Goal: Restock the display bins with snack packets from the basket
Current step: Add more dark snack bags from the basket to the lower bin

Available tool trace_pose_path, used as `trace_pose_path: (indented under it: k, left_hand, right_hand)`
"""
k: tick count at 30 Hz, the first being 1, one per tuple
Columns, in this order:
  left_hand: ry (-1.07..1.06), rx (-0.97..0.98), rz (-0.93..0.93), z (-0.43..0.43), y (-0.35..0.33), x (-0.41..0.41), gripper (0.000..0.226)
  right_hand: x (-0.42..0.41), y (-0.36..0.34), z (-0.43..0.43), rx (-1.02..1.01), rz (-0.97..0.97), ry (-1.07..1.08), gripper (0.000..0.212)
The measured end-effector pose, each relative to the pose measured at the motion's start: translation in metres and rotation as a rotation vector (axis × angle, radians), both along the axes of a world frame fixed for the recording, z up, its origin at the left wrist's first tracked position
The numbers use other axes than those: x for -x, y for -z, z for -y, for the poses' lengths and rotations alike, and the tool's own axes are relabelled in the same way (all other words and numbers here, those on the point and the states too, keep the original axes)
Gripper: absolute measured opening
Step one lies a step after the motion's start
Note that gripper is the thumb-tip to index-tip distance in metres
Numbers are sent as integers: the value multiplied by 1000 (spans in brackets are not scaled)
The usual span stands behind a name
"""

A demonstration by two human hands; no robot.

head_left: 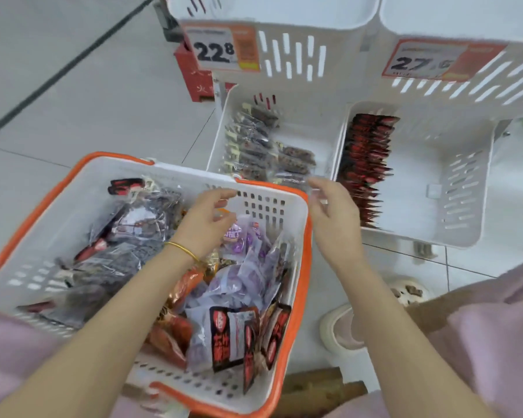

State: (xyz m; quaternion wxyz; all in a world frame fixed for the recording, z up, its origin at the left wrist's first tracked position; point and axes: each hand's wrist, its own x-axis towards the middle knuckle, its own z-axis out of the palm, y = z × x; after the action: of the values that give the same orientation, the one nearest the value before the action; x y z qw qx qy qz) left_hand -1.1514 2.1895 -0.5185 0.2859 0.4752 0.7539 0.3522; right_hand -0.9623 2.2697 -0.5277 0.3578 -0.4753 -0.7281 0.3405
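Head view. One basket (pixel 303 267), white with an orange rim, sits on the floor at lower left. It's heaped with mixed packets, too tangled for a true count:
- dark clear packets (pixel 133 230) on the left side
- purple packets (pixel 242 279) in the middle
- orange packets (pixel 172 333) underneath
- at least three black-and-red packets (pixel 227 336) at the near end

Four white slotted bins are in sight, and two price tags, 22.8 (pixel 221 49) and 27.6 (pixel 429 60).
- The two upper bins carry the price tags. Their contents are mostly out of view.
- The lower left bin (pixel 220 128) holds rows of dark clear packets (pixel 254 146).
- The lower right bin (pixel 420 176) has a single row of black-and-red packets (pixel 366 161) standing along its left wall. The rest of its floor is bare.

Left hand (pixel 206 218), with a gold bangle (pixel 181 248) on the wrist, hovers over the basket. Its fingers are loosely curled and hold nothing. Right hand (pixel 334 212) hangs between the basket rim and the lower left bin's near edge. Its fingers are relaxed and apart, with nothing plainly held.

Step, as I judge it: between loads, about to pick again. The next move calls for sorting one kind out of the heap, most likely the black-and-red packets for the half-empty bin. They should be stood on edge beside the existing row.
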Motion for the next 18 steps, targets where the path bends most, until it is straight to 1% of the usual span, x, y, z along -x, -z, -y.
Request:
trace_pose_path:
  k: [4, 7, 9, 11, 13, 15, 16, 18]
  left_hand:
    - [3, 116, -76, 26, 11, 16, 33]
    - [44, 206, -130, 38, 20, 19, 34]
    - [64, 249, -157, 43, 24, 21, 32]
    - [129, 317, -186, 48, 30, 22, 33]
    - [258, 425, -300, 52, 40, 23, 36]
    - [368, 519, -410, 56, 54, 20, 39]
    - [400, 554, -431, 57, 60, 18, 44]
    - [419, 585, -452, 59, 68, 13, 58]
  right_hand:
    - [21, 3, 23, 92, 231, -364, 35]
    - [39, 8, 23, 86, 428, -482, 35]
    - [51, 14, 27, 71, 623, -600, 33]
    - [64, 22, 36, 73, 825, -716, 33]
    - [75, 30, 46, 125, 976, -731, 34]
    - [80, 39, 50, 105, 1087, -706, 34]
    - [80, 43, 50, 101, 1099, -678, 34]
    - [78, 45, 48, 134, 1048, -611, 39]
